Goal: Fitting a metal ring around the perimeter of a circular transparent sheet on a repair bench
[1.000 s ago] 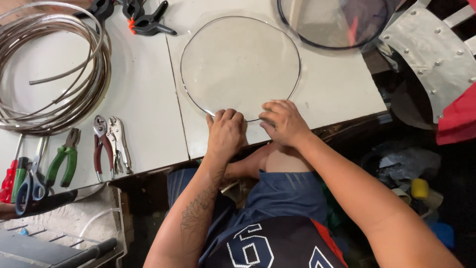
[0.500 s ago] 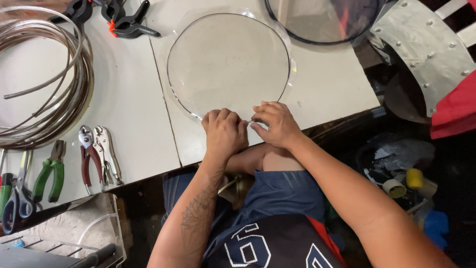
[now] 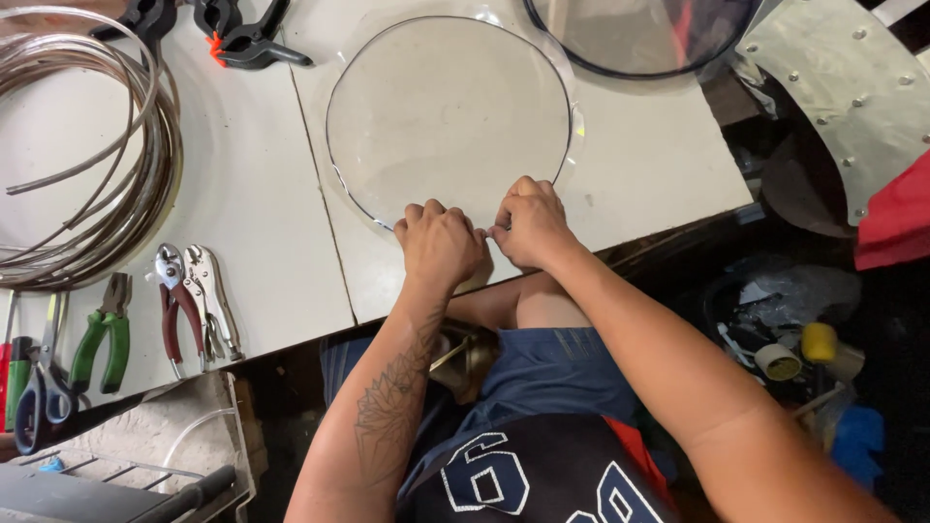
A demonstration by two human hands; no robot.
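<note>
left hand (image 3: 438,242) + right hand (image 3: 531,223) – knuckles touching, both pinched on near rim of disc (image 3: 448,116) | disc flat on table (image 3: 639,184) at front edge – close for grip | pliers (image 3: 174,305), wire coil (image 3: 87,145) left

Matt white tabletop (image 3: 242,223), smooth and a little scuffed. On it a clear, glossy plastic disc (image 3: 446,116) edged with thin dark wire, a shiny coil of bare metal wire (image 3: 87,155), and pliers (image 3: 174,305) with rubbery red grips.
</note>
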